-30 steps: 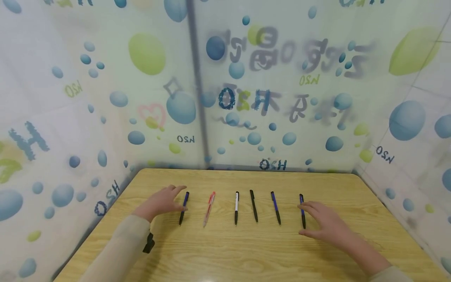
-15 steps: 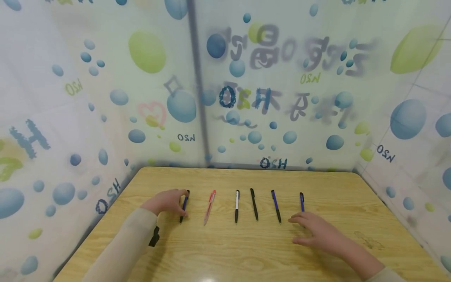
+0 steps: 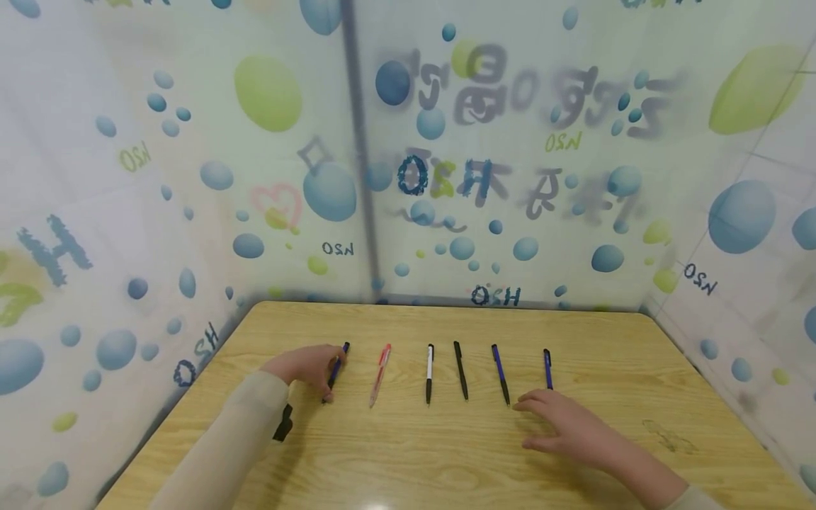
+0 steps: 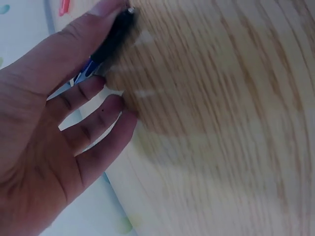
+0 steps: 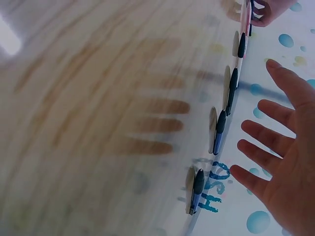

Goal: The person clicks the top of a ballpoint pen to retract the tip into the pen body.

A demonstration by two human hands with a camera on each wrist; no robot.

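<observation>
At the left end of a row of pens, my left hand [image 3: 309,367] pinches a blue pen [image 3: 336,370] between thumb and fingers. Close up in the left wrist view, the thumb lies along the pen's black grip [image 4: 115,37], and the other fingers are bent loosely below. My right hand [image 3: 570,428] hovers over the table with fingers spread, holding nothing. It is just in front of another blue pen [image 3: 547,368], whose lower part it hides in the head view. In the right wrist view that hand [image 5: 288,147] appears apart from the pens.
Between the hands lie a red clear-barrelled pen [image 3: 380,375], a white pen [image 3: 430,374], a black pen [image 3: 461,370] and a blue-purple pen [image 3: 501,374]. The wooden table [image 3: 408,453] meets a bubble-patterned curtain [image 3: 510,269] behind and at both sides.
My left hand has closed from spread fingers onto the leftmost blue pen, which now leans slightly more to the right. My right hand has drifted left and toward me, away from the rightmost pen.
</observation>
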